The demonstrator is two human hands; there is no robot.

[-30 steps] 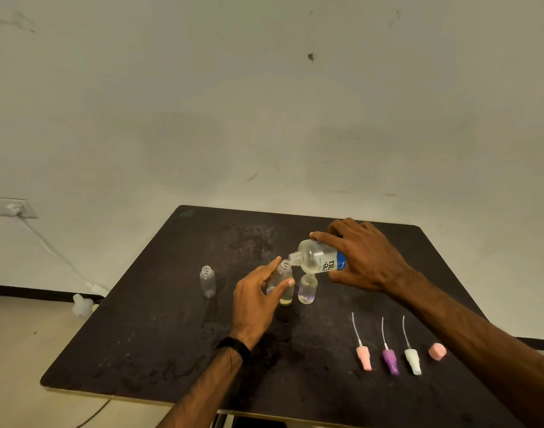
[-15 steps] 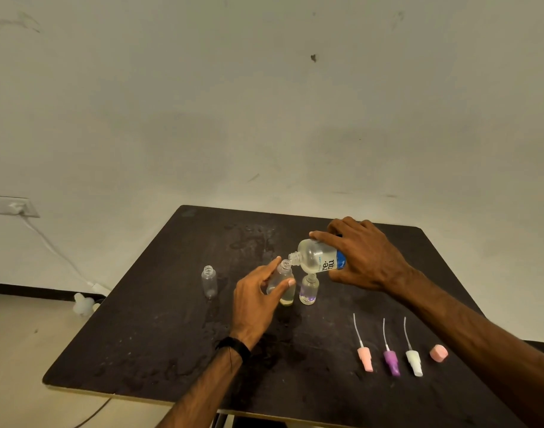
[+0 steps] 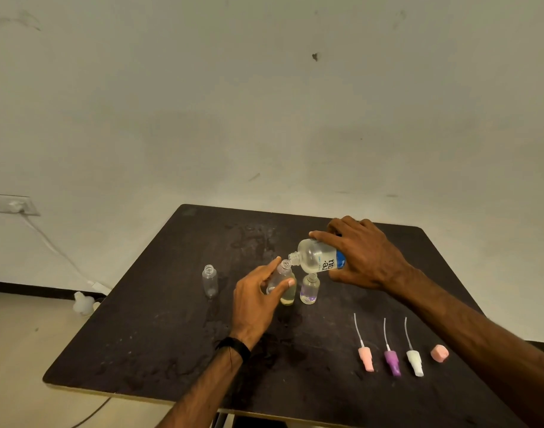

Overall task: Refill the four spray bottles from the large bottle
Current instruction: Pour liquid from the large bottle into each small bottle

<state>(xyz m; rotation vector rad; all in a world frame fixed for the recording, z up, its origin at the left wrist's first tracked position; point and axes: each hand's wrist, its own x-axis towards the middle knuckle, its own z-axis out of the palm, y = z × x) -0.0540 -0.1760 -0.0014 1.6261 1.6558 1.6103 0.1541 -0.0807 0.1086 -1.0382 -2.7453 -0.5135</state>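
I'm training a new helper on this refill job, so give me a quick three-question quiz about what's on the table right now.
1. True or false: the large bottle stands upright on the table.
2. Which hand grips the small bottle under the large bottle's mouth? A) left hand B) right hand C) neither
3. Fill in: beside the pink, purple and white spray heads lies a pink ____.

Key
1. False: the right hand holds it tilted, mouth at the small bottle's neck.
2. A
3. cap
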